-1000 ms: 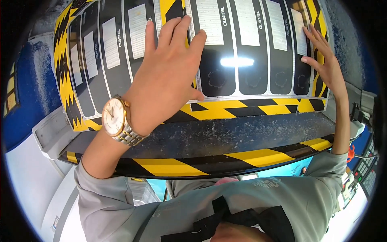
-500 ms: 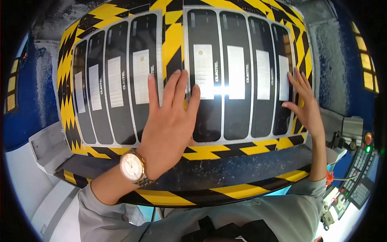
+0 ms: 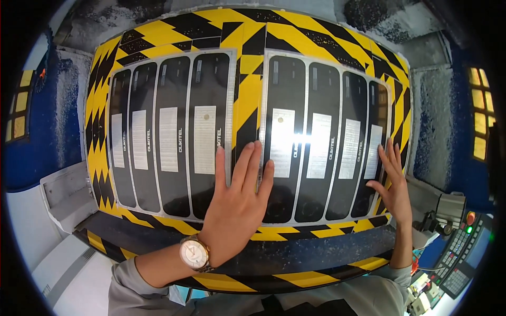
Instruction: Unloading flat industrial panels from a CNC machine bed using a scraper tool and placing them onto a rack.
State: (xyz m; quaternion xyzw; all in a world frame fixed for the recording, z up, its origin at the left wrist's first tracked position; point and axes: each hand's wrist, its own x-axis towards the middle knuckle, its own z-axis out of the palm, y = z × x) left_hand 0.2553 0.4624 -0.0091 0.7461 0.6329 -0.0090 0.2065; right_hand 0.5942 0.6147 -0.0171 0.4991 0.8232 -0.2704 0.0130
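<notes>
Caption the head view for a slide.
Left hand spread over the striped strip between two sets of black panels, right hand at the rightmost panel.

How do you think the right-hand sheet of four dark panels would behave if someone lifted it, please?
The sheet looks thin, so it may flex; its bright glare suggests a smooth, possibly slippery face; lying flat, it seems unlikely to roll.

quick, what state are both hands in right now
Left hand: open, spread over the black panels, holding nothing.
Right hand: open, at the rightmost panel, nothing visibly held.

Both hands (image 3: pixel 235 213) (image 3: pixel 396 195) outstretched, loosely splayed
</notes>
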